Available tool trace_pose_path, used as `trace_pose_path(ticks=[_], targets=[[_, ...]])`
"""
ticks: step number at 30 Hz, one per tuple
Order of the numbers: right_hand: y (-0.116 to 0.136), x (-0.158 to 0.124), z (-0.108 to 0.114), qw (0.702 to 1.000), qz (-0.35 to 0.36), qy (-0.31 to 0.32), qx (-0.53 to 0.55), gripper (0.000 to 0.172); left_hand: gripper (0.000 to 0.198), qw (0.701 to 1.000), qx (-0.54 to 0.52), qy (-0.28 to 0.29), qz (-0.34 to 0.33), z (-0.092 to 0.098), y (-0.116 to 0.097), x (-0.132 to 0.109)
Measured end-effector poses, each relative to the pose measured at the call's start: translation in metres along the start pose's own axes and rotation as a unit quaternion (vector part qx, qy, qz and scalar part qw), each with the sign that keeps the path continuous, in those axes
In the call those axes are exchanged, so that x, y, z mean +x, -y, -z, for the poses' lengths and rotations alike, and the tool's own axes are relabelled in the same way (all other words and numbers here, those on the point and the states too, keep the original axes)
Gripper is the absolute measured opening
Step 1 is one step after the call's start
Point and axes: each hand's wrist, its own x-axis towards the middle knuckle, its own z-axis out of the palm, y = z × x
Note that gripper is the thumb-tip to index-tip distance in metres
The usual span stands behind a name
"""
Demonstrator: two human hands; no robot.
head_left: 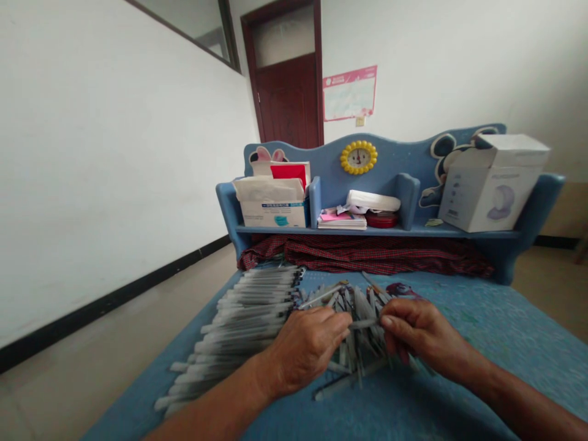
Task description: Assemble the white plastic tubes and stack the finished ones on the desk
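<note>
My left hand (315, 344) is closed, with its fingertips on one end of a thin translucent pen piece (364, 324). At the other end, the thumb and fingers of my right hand (420, 331) pinch it; whether it is a whole pen or only a part, I cannot tell. Under and behind both hands lies a loose heap of clear and grey pen parts (353, 300), somewhat blurred. Left of it, partly hidden by my left forearm, whitish pens (248, 312) lie side by side in a long row, their dark ends toward the heap.
The blue desk (487, 324) has a raised shelf at the back. On it stand a mask box (273, 208), some papers (342, 222), a dark red round case (382, 219) and a white carton (491, 190). Red checked cloth (367, 254) is bunched beneath the shelf.
</note>
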Motion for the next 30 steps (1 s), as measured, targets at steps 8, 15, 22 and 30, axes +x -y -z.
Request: trace_pose_path(ticks=[8, 15, 22, 30], targets=[[-0.003, 0.002, -0.001, 0.999, -0.004, -0.011, -0.049, 0.025, 0.021, 1.000, 0.017, -0.013, -0.004, -0.004, 0.001, -0.003], [-0.009, 0.005, 0.001, 0.993, -0.008, -0.022, -0.118, 0.029, 0.019, 0.998, 0.027, -0.042, -0.022, -0.007, 0.001, -0.002], [-0.008, 0.005, 0.000, 0.996, -0.016, -0.007, -0.084, 0.020, 0.019, 0.999, 0.027, -0.035, -0.009, -0.012, 0.005, -0.003], [-0.008, 0.010, -0.001, 0.997, -0.038, -0.019, -0.063, 0.014, 0.018, 1.000, 0.022, -0.011, 0.013, -0.012, 0.007, -0.002]])
